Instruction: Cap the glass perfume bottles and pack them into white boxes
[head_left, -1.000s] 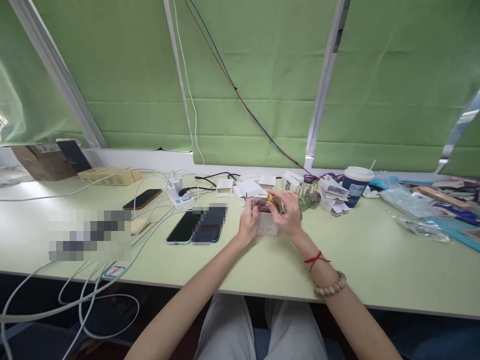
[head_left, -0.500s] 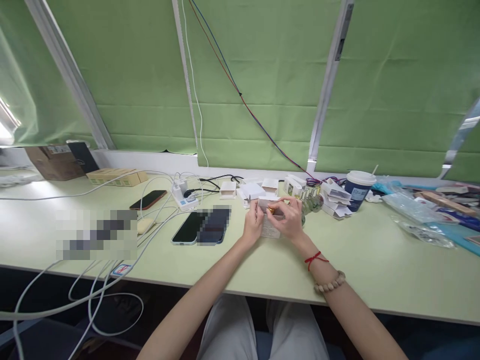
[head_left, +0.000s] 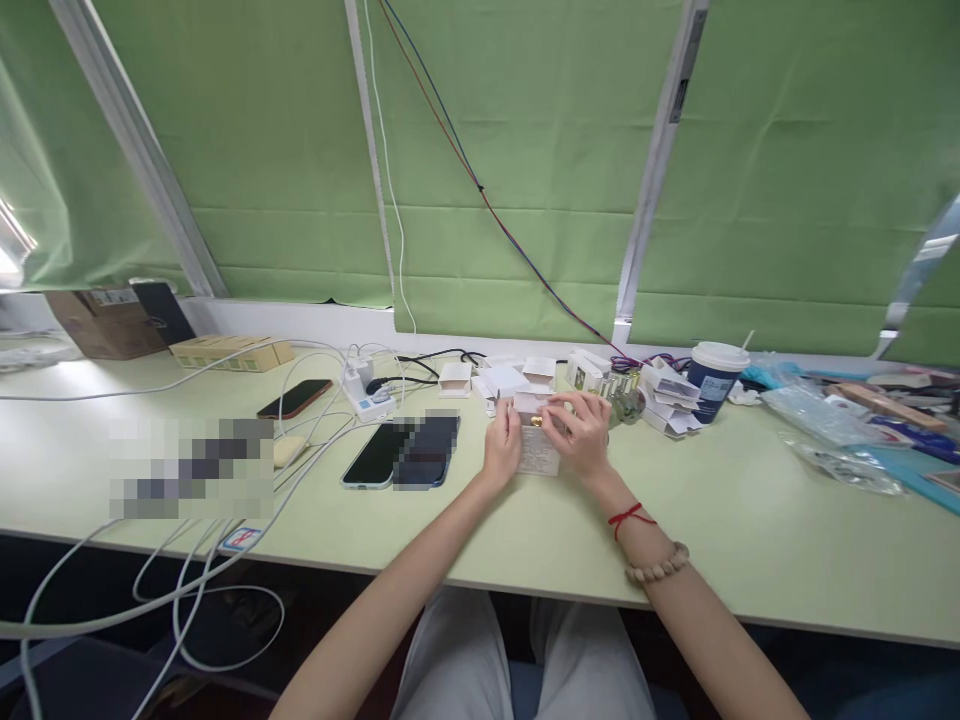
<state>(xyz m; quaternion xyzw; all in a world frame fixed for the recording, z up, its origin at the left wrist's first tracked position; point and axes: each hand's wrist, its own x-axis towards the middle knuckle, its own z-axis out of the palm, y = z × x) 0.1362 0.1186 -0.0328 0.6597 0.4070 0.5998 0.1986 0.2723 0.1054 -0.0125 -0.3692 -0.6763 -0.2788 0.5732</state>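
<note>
A small white cardboard box (head_left: 538, 455) with fine print on its front stands on the table, its top flaps raised. My left hand (head_left: 502, 447) is closed around its left side. At the open top, the fingers of my right hand (head_left: 583, 437) pinch a small gold cap (head_left: 537, 421). What is below that cap is hidden inside the box. Just beyond my right hand, several small glass bottles (head_left: 626, 403) lie close together. More white boxes (head_left: 503, 381) sit behind the one I hold.
Two phones (head_left: 375, 458) lie side by side left of my hands, with a power strip (head_left: 369, 402) and white cables beyond. A blue paper cup (head_left: 716, 385) stands at the back right beside opened white boxes (head_left: 670, 400). Plastic bags (head_left: 832, 420) lie farther right.
The gold cap sits slightly farther left and my right hand has turned a little over the box opening. My left hand keeps its hold.
</note>
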